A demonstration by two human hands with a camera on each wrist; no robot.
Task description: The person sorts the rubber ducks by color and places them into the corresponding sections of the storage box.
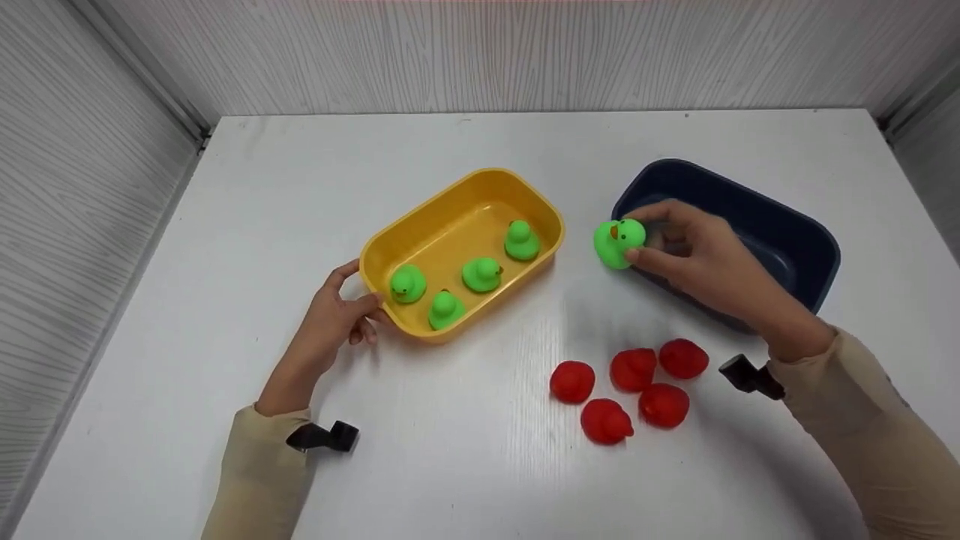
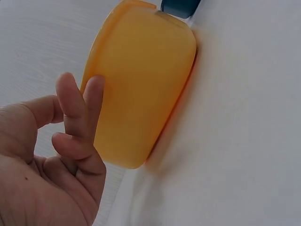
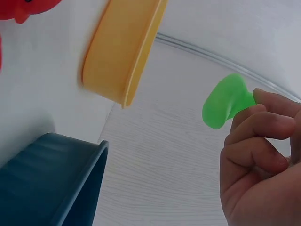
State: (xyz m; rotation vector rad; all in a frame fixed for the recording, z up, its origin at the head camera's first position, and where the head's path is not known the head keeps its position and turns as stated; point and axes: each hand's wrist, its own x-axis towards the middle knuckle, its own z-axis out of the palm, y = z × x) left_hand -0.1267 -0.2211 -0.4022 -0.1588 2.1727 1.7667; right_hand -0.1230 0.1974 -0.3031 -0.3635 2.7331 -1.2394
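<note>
My right hand [image 1: 697, 251] pinches a green rubber duck [image 1: 611, 244] between thumb and fingers, above the near left edge of the dark blue bin [image 1: 787, 214]. In the right wrist view the same duck [image 3: 225, 103] hangs clear of both bins. My left hand [image 1: 337, 319] grips the left end of the yellow bin [image 1: 420, 214], the thumb at its rim. From the left wrist, fingers [image 2: 94, 92] show against that bin's outer wall. Several green rubber ducks [image 1: 481, 275] sit inside the yellow bin. Part of the blue bin's inside is hidden by my right hand.
Several red rubber ducks [image 1: 634, 370] lie grouped on the white table [image 1: 450, 450], in front of the blue bin. A pale wood-grain panel [image 1: 525, 56] stands behind the table, with side panels [image 1: 67, 150] at left and right.
</note>
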